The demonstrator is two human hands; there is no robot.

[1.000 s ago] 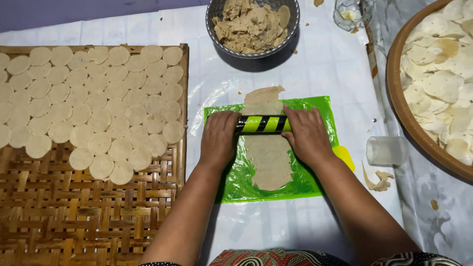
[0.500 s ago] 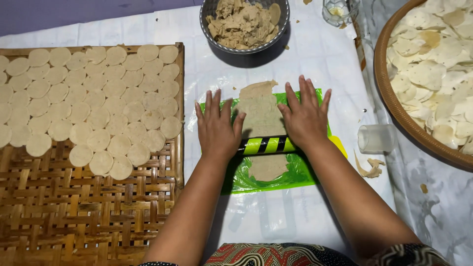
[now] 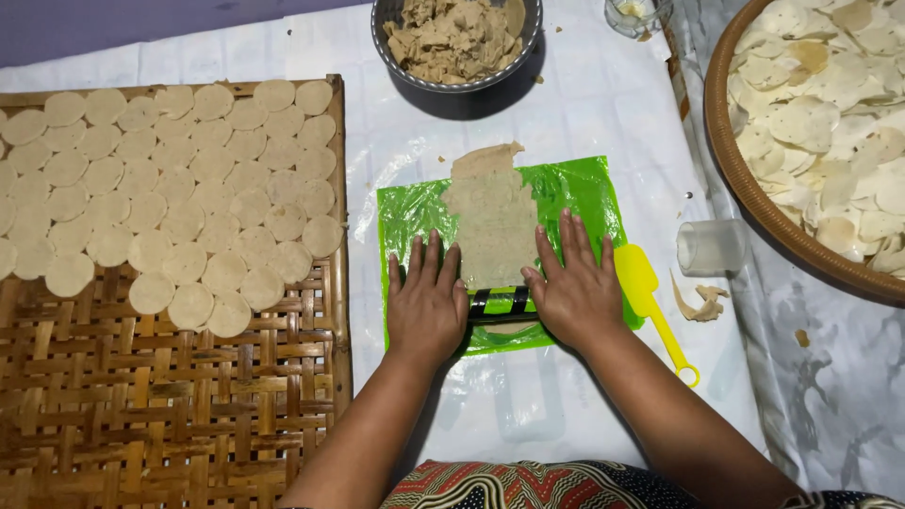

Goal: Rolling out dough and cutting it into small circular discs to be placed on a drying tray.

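Observation:
A thin strip of beige dough (image 3: pixel 490 217) lies flattened on a green plastic sheet (image 3: pixel 584 188). Across its near end rests a green-and-black striped roller (image 3: pixel 500 302). My left hand (image 3: pixel 426 302) presses flat on the roller's left end, fingers spread. My right hand (image 3: pixel 575 287) presses flat on its right end. Both palms cover most of the roller; only its middle shows.
A woven bamboo tray (image 3: pixel 170 405) on the left carries several round dough discs (image 3: pixel 179 198). A dark bowl of dough (image 3: pixel 457 38) stands at the top. A round basket of dried discs (image 3: pixel 820 113) sits right, with a clear cup (image 3: pixel 709 247), a yellow spatula (image 3: pixel 650 302) and dough scraps (image 3: pixel 702 300).
The roller has travelled toward me along the dough, from the strip's middle to its near end. My hands went from curled over it to flat with fingers spread.

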